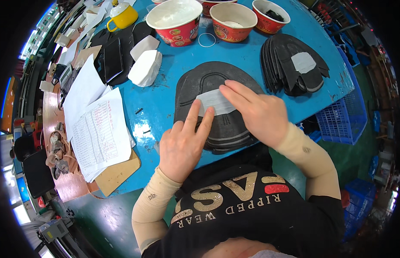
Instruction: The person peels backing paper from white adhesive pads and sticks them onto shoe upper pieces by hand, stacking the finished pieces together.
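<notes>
Angling both sleeved forearms (153,202) inward from the lower edge, backs of hands up. Spreading index and middle fingers of the left hand (180,146) apart; extending those of the right hand (264,116) close together. Facing red paper bowls (233,33) across the blue table (160,105), with black pieces in the right bowl (268,26) and something whitish in the left bowl (176,36). Touching the white patch (217,102) on the black stack (230,124) with left fingertips near its left end, right fingertips at its upper edge.
</notes>
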### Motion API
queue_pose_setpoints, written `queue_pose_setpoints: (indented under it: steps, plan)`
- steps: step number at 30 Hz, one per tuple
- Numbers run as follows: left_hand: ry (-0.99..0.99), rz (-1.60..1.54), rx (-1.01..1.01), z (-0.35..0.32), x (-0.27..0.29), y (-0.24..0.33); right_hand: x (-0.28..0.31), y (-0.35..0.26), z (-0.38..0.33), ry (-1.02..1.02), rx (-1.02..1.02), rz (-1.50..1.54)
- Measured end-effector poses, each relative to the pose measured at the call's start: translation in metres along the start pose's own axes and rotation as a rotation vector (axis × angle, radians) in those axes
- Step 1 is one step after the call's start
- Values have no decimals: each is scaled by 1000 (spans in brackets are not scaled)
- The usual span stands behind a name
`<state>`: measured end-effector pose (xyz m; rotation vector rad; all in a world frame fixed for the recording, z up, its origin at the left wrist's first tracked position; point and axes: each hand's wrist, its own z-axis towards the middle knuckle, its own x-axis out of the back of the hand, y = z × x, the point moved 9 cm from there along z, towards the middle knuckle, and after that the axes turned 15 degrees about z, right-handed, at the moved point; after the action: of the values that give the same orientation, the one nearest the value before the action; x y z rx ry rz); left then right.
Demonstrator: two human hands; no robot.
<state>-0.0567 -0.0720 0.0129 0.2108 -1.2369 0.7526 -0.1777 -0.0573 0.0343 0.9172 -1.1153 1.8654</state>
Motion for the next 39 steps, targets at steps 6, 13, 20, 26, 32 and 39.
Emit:
queue_pose_setpoints:
  steps: [6, 13, 20, 26, 32, 39]
  plan:
    - [8, -84, 71, -9, -5, -6, 22, 28, -15, 129, -125, -70]
    - [134, -375, 323, -27, 6, -19, 25, 43, -41, 279, -276, 31]
    - [125, -502, 514, -46, -3, -38, 21, 56, -46, 376, -397, 213]
    - [121, -416, 439, -47, -1, -27, 18, 58, -51, 391, -368, 184]
    - [94, -239, 426, -49, 6, -13, 25, 44, -53, 492, -263, 139]
    - [60, -222, 461, -54, 2, -9, 18, 57, -53, 573, -210, 291]
